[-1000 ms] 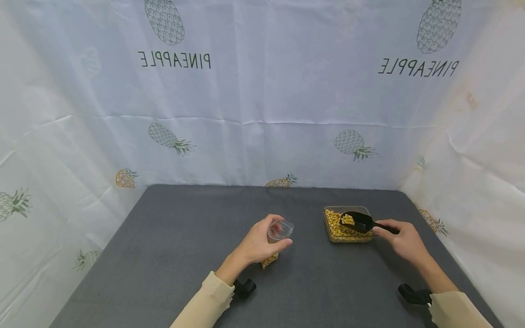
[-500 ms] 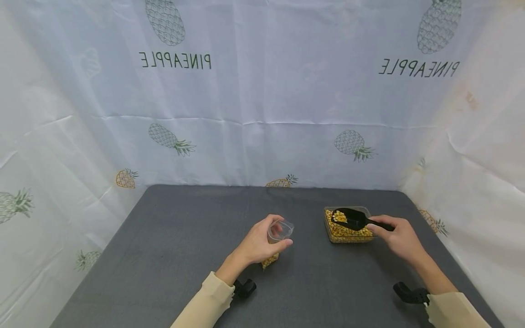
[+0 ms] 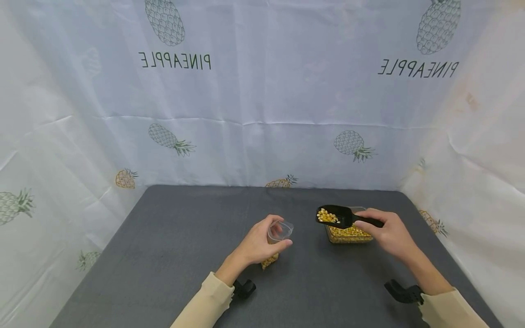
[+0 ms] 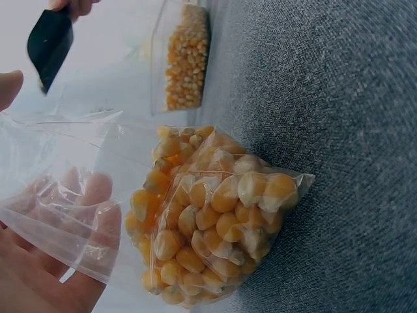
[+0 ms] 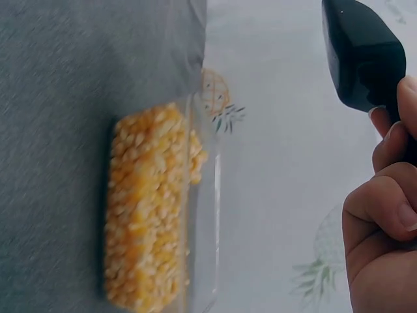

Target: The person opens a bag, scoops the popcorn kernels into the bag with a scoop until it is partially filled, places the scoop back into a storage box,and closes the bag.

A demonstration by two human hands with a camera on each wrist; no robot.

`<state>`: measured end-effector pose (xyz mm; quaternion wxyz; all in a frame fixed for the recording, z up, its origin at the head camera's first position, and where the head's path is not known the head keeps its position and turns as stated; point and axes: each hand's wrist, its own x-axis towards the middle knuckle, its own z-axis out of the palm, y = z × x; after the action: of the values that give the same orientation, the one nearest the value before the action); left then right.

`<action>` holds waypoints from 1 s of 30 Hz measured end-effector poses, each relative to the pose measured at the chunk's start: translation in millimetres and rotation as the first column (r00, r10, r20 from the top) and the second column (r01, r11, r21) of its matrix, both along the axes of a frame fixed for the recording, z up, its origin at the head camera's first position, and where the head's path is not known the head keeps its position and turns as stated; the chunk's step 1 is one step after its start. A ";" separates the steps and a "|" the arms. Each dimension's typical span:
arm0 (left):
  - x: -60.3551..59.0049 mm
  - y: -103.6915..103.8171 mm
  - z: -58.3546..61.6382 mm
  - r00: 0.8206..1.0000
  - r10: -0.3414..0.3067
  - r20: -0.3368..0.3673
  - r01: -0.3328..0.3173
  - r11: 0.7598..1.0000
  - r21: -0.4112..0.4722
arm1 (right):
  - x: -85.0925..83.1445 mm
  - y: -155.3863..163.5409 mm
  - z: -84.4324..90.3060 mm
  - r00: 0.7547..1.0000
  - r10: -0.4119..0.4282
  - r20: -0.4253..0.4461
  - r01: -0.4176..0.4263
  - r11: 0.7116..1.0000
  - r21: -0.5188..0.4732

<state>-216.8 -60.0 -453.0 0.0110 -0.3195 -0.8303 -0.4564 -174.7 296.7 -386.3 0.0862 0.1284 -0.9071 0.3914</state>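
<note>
My left hand holds a clear plastic bag by its upper part, thumb and fingers spread round the gaping mouth. Corn kernels fill the bag's lower part, which sits at the grey cloth. In my right hand is the handle of a black scoop carrying a small heap of kernels near its tip. The scoop is raised over the left end of a clear plastic box, tip pointing toward the bag. In the right wrist view, fingers curl round the handle and the box of kernels stands below.
A grey cloth covers the table, and the box stands at its right rear. White curtains printed with pineapples hang behind and at both sides. A black wrist mount sticks out below the right sleeve, another below the left.
My right hand has lifted the loaded scoop out of the box's kernels and moved it left, toward the bag. The left hand and bag stay in place.
</note>
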 end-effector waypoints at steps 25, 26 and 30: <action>-0.7 -0.6 0.7 1.000 -0.011 0.009 0.011 1.000 -0.003 | -14.3 -46.6 16.5 0.985 0.168 -0.049 -0.168 0.986 0.019; -0.7 -0.6 0.7 1.000 -0.011 0.008 0.012 1.000 -0.004 | -15.1 -48.0 16.3 0.983 0.175 -0.049 -0.174 0.984 0.022; -0.5 -0.7 0.7 1.000 -0.011 -0.003 0.011 1.000 -0.008 | -19.0 -53.2 14.7 0.979 0.197 -0.051 -0.195 0.980 0.044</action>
<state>-217.3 -60.7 -452.3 0.0082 -0.3249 -0.8303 -0.4528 -193.8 243.4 -371.5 0.0696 0.2297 -0.8948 0.3765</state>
